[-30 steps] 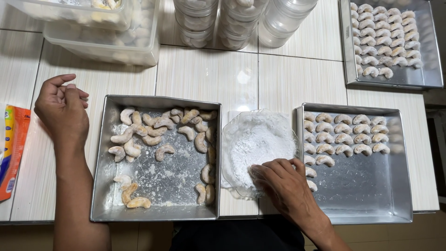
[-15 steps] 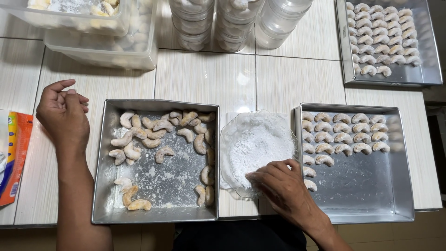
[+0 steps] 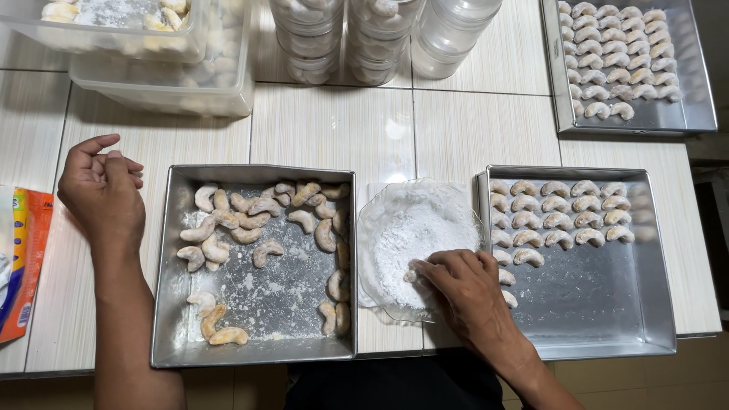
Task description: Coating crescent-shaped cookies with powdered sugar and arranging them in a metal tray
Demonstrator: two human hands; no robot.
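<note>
My left hand (image 3: 102,193) rests on the table just left of a square metal tray (image 3: 171,304), its fingers loosely curled and holding nothing. That tray holds scattered crescent cookies (image 3: 262,220) dusted with sugar. My right hand (image 3: 463,285) reaches into a clear glass bowl (image 3: 372,220) of white powdered sugar (image 3: 414,228). Its fingertips pinch a small sugar-coated cookie (image 3: 412,275) at the bowl's near edge. To the right, a second metal tray (image 3: 645,304) carries neat rows of coated crescents (image 3: 558,216).
A third tray (image 3: 702,114) of coated cookies sits at the back right. Clear plastic jars (image 3: 380,38) and plastic tubs (image 3: 163,76) stand along the back. An orange packet (image 3: 26,266) lies at the left edge. The table's front edge runs below the trays.
My right hand has stayed in the sugar bowl, its fingers shifting slightly. My left hand has barely moved beside the left tray.
</note>
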